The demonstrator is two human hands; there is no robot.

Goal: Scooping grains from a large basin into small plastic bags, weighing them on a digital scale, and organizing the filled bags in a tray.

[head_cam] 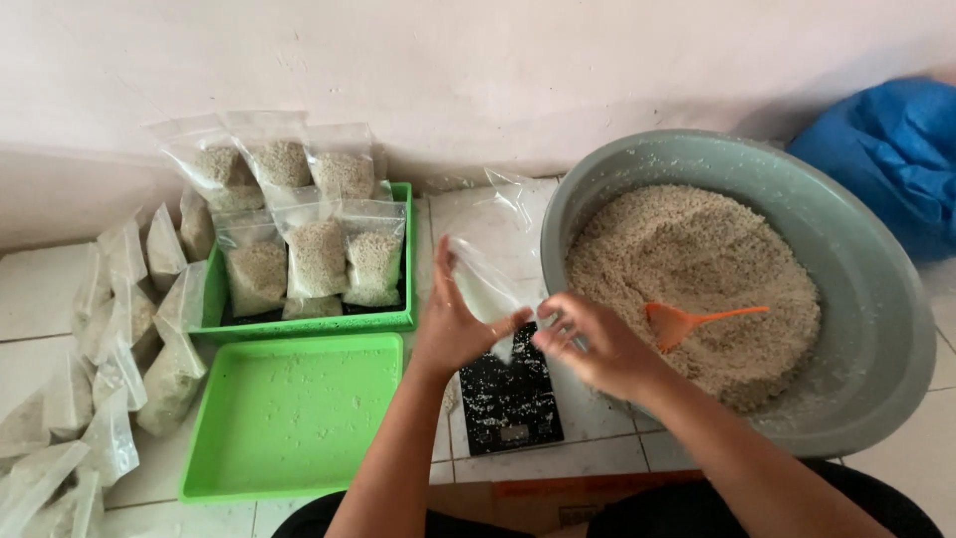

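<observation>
**Green trays, grey bowl**

Both trays (294, 413) are bright green. The big bowl (876, 299) is grey, the grain (687, 259) in it pale tan. The scoop (687, 321) is orange. The scale (510, 399) is black with white specks. The bag (483, 289) is clear. The floor (40, 289) is white.

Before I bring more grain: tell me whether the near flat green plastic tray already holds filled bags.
No, the near flat green plastic tray holds only scattered crumbs; the filled clear bags stand in the far green tray.

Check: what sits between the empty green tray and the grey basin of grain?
In the head view, a black scale on the tiled floor, with both hands (left hand, right hand) holding an empty clear bag above it.
</observation>
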